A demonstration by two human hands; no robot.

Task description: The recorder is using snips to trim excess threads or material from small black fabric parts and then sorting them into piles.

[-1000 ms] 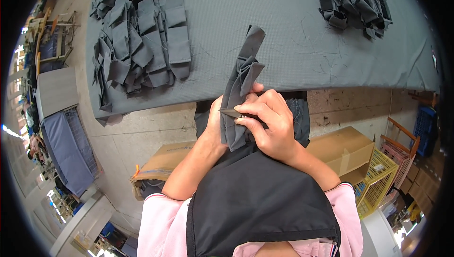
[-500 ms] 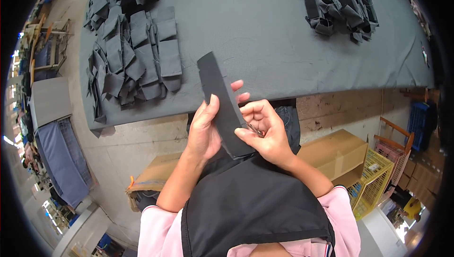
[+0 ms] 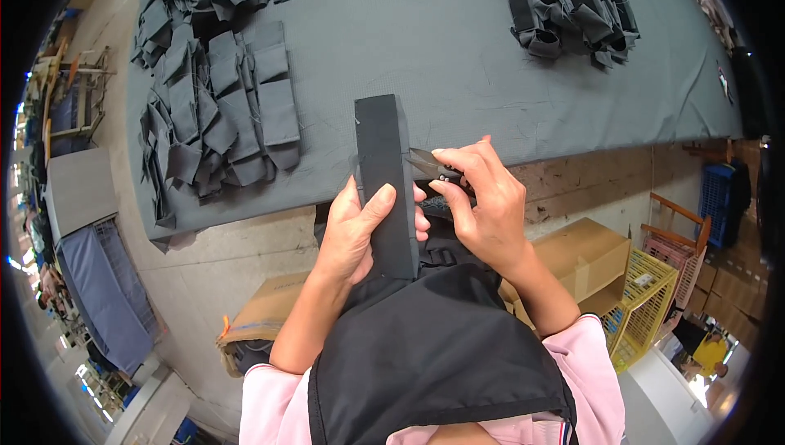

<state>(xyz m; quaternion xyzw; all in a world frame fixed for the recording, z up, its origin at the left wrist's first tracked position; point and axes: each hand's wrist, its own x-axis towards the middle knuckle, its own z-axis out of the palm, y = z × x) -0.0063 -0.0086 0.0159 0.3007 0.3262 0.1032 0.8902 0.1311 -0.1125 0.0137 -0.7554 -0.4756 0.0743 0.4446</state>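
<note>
My left hand [image 3: 357,232] grips a long flat black fabric piece [image 3: 383,175] upright in front of me, thumb across its face. My right hand [image 3: 482,200] holds small thread snips [image 3: 427,164], their metal tips touching the right edge of the piece near its top. Both hands hover just in front of the near edge of the grey cloth-covered table [image 3: 458,52]. A black apron covers my lap below the hands.
A spread heap of dark fabric pieces [image 3: 217,101] lies on the table's left, a stacked bundle [image 3: 568,3] at the far right. Cardboard boxes [image 3: 576,253] and a yellow crate [image 3: 650,294] stand on the floor; a blue bin [image 3: 98,289] is at left.
The fabric piece, folded and bunched a second ago, now stands flat and straight. My right hand has shifted from the piece's lower middle to its upper right edge with the snips.
</note>
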